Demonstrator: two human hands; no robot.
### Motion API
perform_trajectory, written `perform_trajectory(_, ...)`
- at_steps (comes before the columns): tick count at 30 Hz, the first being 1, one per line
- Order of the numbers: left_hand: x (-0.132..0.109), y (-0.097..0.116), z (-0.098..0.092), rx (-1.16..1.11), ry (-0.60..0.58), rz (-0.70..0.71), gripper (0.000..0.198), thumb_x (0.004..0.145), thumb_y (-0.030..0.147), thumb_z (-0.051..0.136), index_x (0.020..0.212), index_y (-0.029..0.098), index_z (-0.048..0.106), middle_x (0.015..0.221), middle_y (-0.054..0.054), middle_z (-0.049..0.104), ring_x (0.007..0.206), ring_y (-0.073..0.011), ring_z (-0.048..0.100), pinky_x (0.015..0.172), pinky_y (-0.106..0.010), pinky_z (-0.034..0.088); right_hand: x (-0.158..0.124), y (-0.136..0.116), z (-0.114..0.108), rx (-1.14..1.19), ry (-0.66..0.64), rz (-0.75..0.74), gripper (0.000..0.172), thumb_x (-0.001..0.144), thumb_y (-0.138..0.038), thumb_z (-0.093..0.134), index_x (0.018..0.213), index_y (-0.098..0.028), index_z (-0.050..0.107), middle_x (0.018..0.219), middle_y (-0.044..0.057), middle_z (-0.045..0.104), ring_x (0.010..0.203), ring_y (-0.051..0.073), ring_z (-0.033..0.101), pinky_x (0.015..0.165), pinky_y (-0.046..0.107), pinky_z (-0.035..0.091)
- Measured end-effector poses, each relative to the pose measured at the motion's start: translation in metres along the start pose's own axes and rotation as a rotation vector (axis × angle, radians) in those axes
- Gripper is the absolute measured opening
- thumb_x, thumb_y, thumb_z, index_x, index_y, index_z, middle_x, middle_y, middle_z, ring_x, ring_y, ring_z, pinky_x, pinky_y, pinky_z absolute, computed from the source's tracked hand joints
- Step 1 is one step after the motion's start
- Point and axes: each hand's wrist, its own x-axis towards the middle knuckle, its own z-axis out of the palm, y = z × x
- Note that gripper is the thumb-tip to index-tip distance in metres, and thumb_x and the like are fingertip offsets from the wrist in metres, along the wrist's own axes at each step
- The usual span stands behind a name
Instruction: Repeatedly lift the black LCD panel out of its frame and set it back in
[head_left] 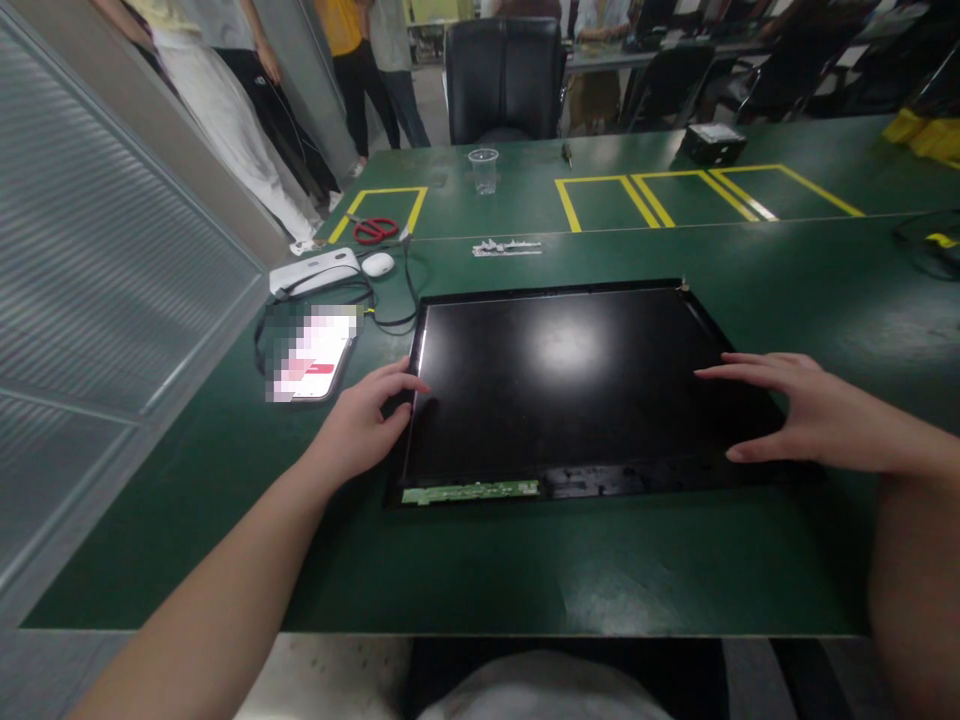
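Observation:
A black display panel (555,400) lies flat on the green table, its glossy face up and reflecting a light. Along its near edge, on the left, runs a narrow green circuit board (471,492). My left hand (367,415) is at the panel's left edge, fingers bent over the border and thumb apart from them. Over the panel's right side is my right hand (795,410), thumb and fingers spread wide with nothing between them. Whether the right fingertips touch the surface, I cannot tell.
Left of the panel lie a lit phone (319,355), a white power strip (315,270), a white mouse (377,264), cables and red-handled scissors (375,230). Farther back are small metallic strips (506,248), a clear plastic cup (484,172) and a black box (712,144). People stand beyond the table.

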Motion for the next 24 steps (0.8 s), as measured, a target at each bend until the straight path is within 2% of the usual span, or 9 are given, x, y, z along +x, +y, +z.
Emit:
perform_trajectory(5, -0.001, 0.002, -0.001, 0.01, -0.026, -0.024, 0.035, 0.086, 0.031, 0.054, 0.112, 0.024, 0.077, 0.156, -0.014, 0.062, 0.147, -0.0394, 0.055, 0.098, -0.051, 0.061, 0.0, 0.0, 0.0, 0.007, -0.002, 0.001, 0.098, 0.056, -0.075, 0.082, 0.146, -0.038, 0.067, 0.158, 0.013, 0.058, 0.144, 0.046, 0.049, 0.114, 0.068, 0.045)
perform_trajectory(8, -0.001, 0.001, -0.001, 0.008, -0.03, -0.023, 0.035, 0.086, 0.033, 0.055, 0.111, 0.025, 0.077, 0.156, -0.013, 0.062, 0.145, -0.0409, 0.056, 0.092, -0.05, 0.063, 0.0, 0.002, 0.001, 0.016, -0.006, 0.008, 0.099, 0.056, -0.077, 0.082, 0.146, -0.039, 0.067, 0.158, 0.013, 0.058, 0.144, 0.046, 0.049, 0.114, 0.069, 0.045)
perform_trajectory(13, -0.001, -0.003, 0.001, 0.014, -0.022, -0.013, 0.037, 0.088, 0.036, 0.055, 0.117, 0.023, 0.075, 0.155, -0.015, 0.061, 0.143, -0.041, 0.058, 0.102, -0.055, 0.059, 0.0, -0.001, 0.001, 0.006, -0.007, 0.032, 0.102, 0.053, -0.08, 0.081, 0.145, -0.038, 0.068, 0.16, 0.013, 0.056, 0.146, 0.047, 0.046, 0.118, 0.069, 0.04)
perform_trajectory(17, 0.001, -0.006, 0.002, 0.075, 0.007, 0.045, 0.042, 0.091, 0.035, 0.053, 0.126, 0.021, 0.071, 0.154, -0.015, 0.062, 0.143, -0.0373, 0.057, 0.12, -0.057, 0.045, 0.001, -0.005, -0.001, 0.061, 0.046, 0.008, 0.096, 0.055, -0.083, 0.078, 0.139, -0.036, 0.072, 0.155, 0.013, 0.061, 0.143, 0.046, 0.051, 0.115, 0.066, 0.045)
perform_trajectory(19, 0.002, -0.008, 0.003, 0.109, 0.012, 0.065, 0.046, 0.093, 0.038, 0.052, 0.133, 0.019, 0.067, 0.154, -0.017, 0.061, 0.143, -0.0359, 0.057, 0.123, -0.055, 0.042, 0.002, -0.007, -0.004, 0.141, 0.087, 0.043, 0.087, 0.062, -0.083, 0.074, 0.135, -0.035, 0.073, 0.145, 0.012, 0.068, 0.129, 0.042, 0.063, 0.105, 0.059, 0.054)
perform_trajectory(21, 0.003, -0.011, 0.005, 0.143, 0.033, 0.058, 0.052, 0.097, 0.045, 0.049, 0.139, 0.016, 0.063, 0.152, -0.019, 0.061, 0.144, -0.0362, 0.055, 0.123, -0.055, 0.042, 0.003, -0.009, -0.006, 0.241, 0.143, 0.159, 0.081, 0.067, -0.083, 0.07, 0.13, -0.033, 0.074, 0.128, 0.011, 0.076, 0.104, 0.035, 0.072, 0.087, 0.05, 0.061)
perform_trajectory(24, 0.004, -0.017, 0.01, 0.216, 0.064, 0.008, 0.061, 0.102, 0.053, 0.04, 0.141, 0.012, 0.063, 0.152, -0.022, 0.06, 0.147, -0.0398, 0.05, 0.124, -0.059, 0.036, 0.006, -0.01, -0.006, 0.316, 0.27, 0.346, 0.075, 0.068, -0.083, 0.068, 0.12, -0.029, 0.076, 0.103, 0.008, 0.079, 0.073, 0.025, 0.068, 0.068, 0.043, 0.059)
